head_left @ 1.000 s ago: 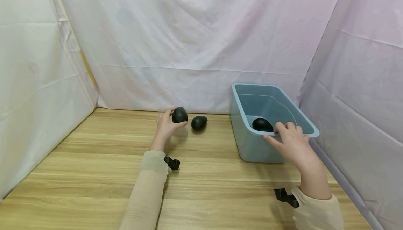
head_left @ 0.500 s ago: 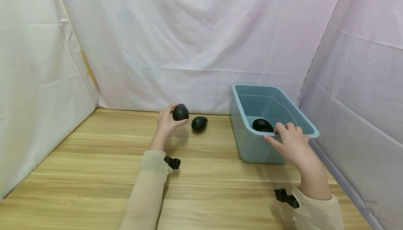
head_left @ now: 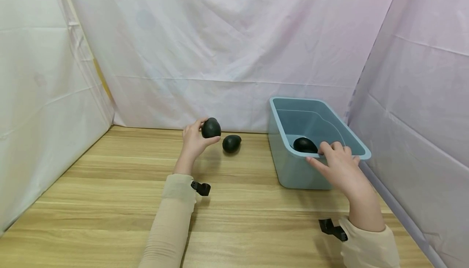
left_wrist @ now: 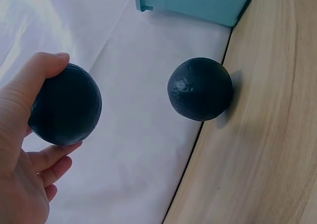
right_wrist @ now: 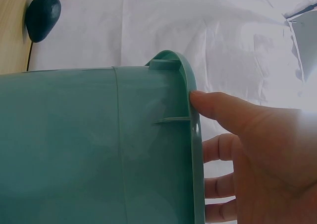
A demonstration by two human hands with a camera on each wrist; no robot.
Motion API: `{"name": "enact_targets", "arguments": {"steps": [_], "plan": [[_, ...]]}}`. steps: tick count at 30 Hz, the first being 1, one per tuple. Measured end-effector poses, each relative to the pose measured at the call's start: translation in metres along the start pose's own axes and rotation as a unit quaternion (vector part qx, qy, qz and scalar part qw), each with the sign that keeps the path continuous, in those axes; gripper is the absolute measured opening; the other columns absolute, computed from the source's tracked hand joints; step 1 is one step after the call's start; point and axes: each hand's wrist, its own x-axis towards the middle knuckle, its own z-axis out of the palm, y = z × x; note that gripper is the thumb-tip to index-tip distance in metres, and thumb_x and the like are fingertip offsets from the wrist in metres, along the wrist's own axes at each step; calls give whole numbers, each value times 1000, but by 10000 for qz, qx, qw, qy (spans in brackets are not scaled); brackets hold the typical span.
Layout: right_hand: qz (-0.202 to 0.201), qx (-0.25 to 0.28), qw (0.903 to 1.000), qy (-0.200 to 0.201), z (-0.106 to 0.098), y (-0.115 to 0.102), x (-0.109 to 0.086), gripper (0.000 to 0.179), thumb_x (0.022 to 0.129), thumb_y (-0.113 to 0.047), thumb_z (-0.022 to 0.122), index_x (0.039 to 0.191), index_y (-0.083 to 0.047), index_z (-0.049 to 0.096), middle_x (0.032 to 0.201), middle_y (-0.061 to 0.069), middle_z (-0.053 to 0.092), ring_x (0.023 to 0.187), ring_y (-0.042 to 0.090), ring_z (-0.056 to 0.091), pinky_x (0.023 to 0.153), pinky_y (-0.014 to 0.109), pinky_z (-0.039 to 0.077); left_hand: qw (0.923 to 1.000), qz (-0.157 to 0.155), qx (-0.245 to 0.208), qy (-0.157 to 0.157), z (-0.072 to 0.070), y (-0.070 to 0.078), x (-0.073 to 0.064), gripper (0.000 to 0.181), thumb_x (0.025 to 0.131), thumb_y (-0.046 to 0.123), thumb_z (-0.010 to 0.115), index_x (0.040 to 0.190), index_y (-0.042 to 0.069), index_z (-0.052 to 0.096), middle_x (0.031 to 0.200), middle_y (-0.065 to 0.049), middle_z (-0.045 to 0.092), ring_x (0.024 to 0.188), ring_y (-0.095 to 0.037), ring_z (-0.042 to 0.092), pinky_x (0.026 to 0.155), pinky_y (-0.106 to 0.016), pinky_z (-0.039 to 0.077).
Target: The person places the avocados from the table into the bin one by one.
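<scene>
My left hand [head_left: 194,141] holds a dark green-black avocado [head_left: 211,128] between thumb and fingers, raised over the far part of the table. In the left wrist view the held avocado [left_wrist: 67,105] shows its rounded end. A second avocado [head_left: 231,143] lies on the table just right of that hand. On the right, my right hand [head_left: 340,168] grips the near rim of a blue-green plastic bin [head_left: 300,174], thumb outside and fingers over the edge. Inside the bin, near that rim, lies another avocado [head_left: 305,145], partly hidden by the wall.
The wood-grain table [head_left: 242,211] ends at a white cloth backdrop [head_left: 220,56] behind and on both sides. The bin stands close to the right-hand cloth [head_left: 421,97]. A black wrist camera [head_left: 200,188] sits on the left sleeve.
My left hand has lifted the avocado a little higher, moving it slightly to the right. The right hand, the bin and the other avocados have stayed in place.
</scene>
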Motion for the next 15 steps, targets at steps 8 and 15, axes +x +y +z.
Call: {"name": "enact_targets", "arguments": {"steps": [8,15], "plan": [[9,-4,10000,-20,0,0,0,53,93,-55,52,106,-4,49,104,22,42,99,48,34,79,73,19,9998,173,31,68,-2,5,2,78,70,34,87,137,12,52,121,-13,60,109,-32,43,101,-48,20],[-1,-16,10000,15,0,0,-1,52,93,-54,53,106,-4,49,103,21,42,98,47,35,78,72,20,9999,131,-52,71,-5,17,-1,78,70,35,86,137,17,52,121,-11,58,109,-31,40,96,-50,26]]}}
